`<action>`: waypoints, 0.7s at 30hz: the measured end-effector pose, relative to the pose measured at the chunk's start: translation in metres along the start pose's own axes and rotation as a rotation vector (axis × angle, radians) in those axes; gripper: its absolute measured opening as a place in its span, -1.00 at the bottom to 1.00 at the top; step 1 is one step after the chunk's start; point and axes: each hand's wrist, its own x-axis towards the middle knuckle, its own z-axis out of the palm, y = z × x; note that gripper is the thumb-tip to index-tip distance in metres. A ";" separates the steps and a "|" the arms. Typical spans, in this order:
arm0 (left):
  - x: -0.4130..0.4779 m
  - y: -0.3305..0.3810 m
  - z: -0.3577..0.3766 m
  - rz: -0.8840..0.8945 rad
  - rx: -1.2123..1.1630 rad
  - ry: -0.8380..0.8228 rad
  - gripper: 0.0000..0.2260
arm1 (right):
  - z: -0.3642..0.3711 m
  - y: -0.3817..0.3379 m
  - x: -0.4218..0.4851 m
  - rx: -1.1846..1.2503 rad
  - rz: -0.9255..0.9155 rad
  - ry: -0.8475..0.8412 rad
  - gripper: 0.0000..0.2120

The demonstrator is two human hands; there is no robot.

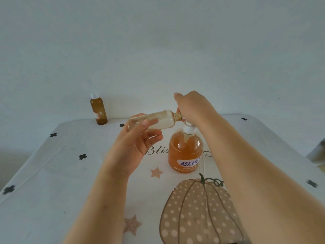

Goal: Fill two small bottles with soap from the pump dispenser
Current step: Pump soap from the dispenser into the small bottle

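Far left on the worktop (52,173): small amber capped bottle (98,110), upright. Left hand (133,143) pinches small clear plastic bottle (153,120), long axis near-horizontal, mouth rightward at the spout of the orange soap pump dispenser (185,152). Right hand (193,106) curls over its pump head.

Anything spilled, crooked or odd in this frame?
No spill or damage shows. The clear bottle lies almost sideways in the left hand, neck at the head of the pump dispenser, under the right hand. The brown bottle stands upright, capped.
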 end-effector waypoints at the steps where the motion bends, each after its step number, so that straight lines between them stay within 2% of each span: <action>1: 0.000 0.001 -0.001 0.002 -0.009 -0.013 -0.58 | -0.003 -0.003 -0.002 -0.017 -0.004 -0.003 -0.54; 6: -0.001 0.005 -0.003 0.030 -0.033 -0.070 -0.34 | -0.011 -0.013 -0.005 -0.170 -0.033 0.002 -0.50; 11: -0.001 0.001 -0.002 0.026 -0.041 -0.071 -0.45 | -0.009 -0.006 -0.001 -0.042 -0.008 -0.033 -0.50; 18: 0.000 0.000 -0.004 0.031 -0.028 -0.072 -0.26 | -0.004 -0.001 0.007 0.013 -0.020 -0.031 -0.61; 21: 0.002 0.000 -0.006 0.038 -0.018 -0.075 -0.26 | 0.000 0.003 0.011 0.002 -0.026 -0.030 -0.66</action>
